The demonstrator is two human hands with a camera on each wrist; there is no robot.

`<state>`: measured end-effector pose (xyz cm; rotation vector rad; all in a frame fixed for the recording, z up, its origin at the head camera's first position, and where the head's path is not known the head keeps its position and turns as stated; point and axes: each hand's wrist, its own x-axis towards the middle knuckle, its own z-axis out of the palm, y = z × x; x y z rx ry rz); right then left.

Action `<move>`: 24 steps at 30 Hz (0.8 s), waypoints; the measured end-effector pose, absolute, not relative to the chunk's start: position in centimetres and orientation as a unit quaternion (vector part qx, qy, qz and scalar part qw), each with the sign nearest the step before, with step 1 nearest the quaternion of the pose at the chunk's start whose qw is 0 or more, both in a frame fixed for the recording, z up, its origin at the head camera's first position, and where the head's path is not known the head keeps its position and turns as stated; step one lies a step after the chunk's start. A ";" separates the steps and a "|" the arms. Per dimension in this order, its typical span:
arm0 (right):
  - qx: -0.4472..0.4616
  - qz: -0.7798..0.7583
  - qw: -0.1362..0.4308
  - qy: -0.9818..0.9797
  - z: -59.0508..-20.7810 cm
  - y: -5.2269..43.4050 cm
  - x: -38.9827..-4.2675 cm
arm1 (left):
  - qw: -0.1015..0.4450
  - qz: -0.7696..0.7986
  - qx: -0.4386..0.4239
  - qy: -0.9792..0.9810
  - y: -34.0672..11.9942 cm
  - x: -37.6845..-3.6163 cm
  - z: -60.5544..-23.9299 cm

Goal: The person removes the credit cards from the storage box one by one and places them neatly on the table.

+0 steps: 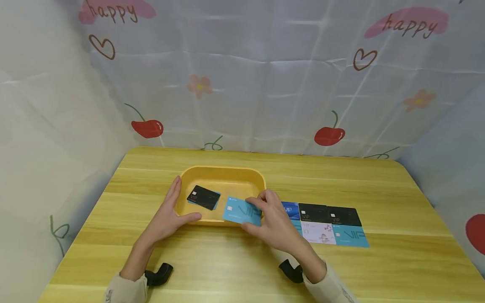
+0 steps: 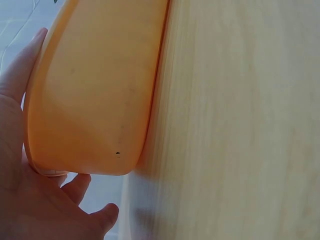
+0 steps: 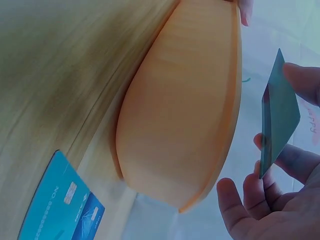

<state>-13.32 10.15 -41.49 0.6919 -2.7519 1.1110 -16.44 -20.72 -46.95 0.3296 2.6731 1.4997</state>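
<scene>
A light blue card [image 1: 241, 210] hung in a pinch over the near right part of the yellow tray [image 1: 227, 169].
The right hand [image 1: 274, 221] held the card near its right end, thumb at the near long edge and forefinger at the far one, so its long axis ran roughly left to right, with the palm to the right of it. The black card [image 1: 204, 197] in the tray (another blue one peeked out beneath it) lay to the left of those fingertips, nearer the left hand [image 1: 166, 216]. That hand rested spread at the tray's left end, thumb reaching over the near rim, no card in it. On the table [image 1: 227, 265], more cards [image 1: 318, 232] lay in two rows beyond the right hand.
</scene>
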 end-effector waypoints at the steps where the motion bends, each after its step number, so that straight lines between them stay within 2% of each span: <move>1: 0.225 0.365 0.047 -0.902 -41.5 10.3 -13.2 | 0.029 0.487 0.107 0.866 -20.7 -16.4 -47.0; 12: 0.199 0.390 -0.005 -0.899 -41.5 11.8 -11.5 | 0.030 0.495 0.109 0.862 -20.8 -16.4 -47.0; 24: 0.171 0.350 0.016 -0.921 -42.6 14.7 -10.2 | 0.029 0.492 0.108 0.863 -20.8 -16.4 -47.1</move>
